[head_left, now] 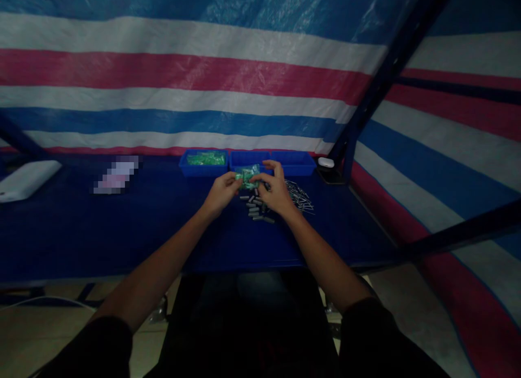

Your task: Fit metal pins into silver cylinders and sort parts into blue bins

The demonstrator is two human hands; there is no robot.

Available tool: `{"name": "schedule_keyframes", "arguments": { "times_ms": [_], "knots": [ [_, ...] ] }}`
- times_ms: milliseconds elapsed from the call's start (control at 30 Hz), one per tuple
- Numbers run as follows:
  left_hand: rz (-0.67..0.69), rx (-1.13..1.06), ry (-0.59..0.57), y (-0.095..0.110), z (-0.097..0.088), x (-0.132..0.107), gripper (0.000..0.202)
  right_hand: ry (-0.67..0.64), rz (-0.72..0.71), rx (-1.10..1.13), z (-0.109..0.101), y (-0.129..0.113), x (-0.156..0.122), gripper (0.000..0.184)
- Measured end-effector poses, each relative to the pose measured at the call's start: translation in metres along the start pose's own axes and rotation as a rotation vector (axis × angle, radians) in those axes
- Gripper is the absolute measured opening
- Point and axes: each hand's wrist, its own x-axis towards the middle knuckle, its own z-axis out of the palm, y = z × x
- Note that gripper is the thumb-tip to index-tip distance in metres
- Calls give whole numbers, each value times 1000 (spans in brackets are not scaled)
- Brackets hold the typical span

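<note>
Between my two hands is a small clear plastic bag [249,174] with green pieces in it. My left hand [223,192] pinches the bag's left side. The thumb and index finger of my right hand [277,191] close on its right side, while other fingers are raised. Under and in front of the hands lie several short grey metal cylinders [254,211], loose on the table. A pile of thin metal rods [300,198] is just right of my right hand, which covers part of it. What exactly the green pieces are is too small to tell.
Behind my hands stand a blue tray [183,165] of green packets and a blue divided tray [299,164]. A white case [325,162] and a dark phone [331,175] lie at right. A white device [28,180] and a blurred item [116,174] lie left. Metal posts [350,128] frame the table [122,237].
</note>
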Motion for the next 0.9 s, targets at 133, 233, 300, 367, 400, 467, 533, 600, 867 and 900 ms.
{"name": "schedule_keyframes", "arguments": {
  "times_ms": [133,233,300,367,400,467,533,600,867,900],
  "knots": [
    [373,327,120,-1,-6,-3,10,-35,180,80,6,-11,-1,16],
    [571,455,128,1,-7,-6,15,-92,288,254,6,-14,0,37],
    [635,454,127,3,-4,-8,19,-67,333,297,7,-13,0,39],
    [610,415,147,4,-1,-9,20,-16,311,261,8,-9,0,32],
    [553,379,156,5,0,-10,19,6,269,218,8,-7,0,27],
    [346,264,125,6,2,-10,24,27,147,106,8,-5,-1,20],
    [83,104,44,6,3,-11,40,17,28,7,7,-4,-2,20],
    [-117,-45,-13,6,3,-11,47,-20,-58,-42,8,-6,-4,24],
    [128,214,332,6,-50,25,24,15,6,-16,13,-7,-7,26],
    [171,384,371,8,-66,35,22,34,39,-25,12,-5,-7,24]
  ]
}}
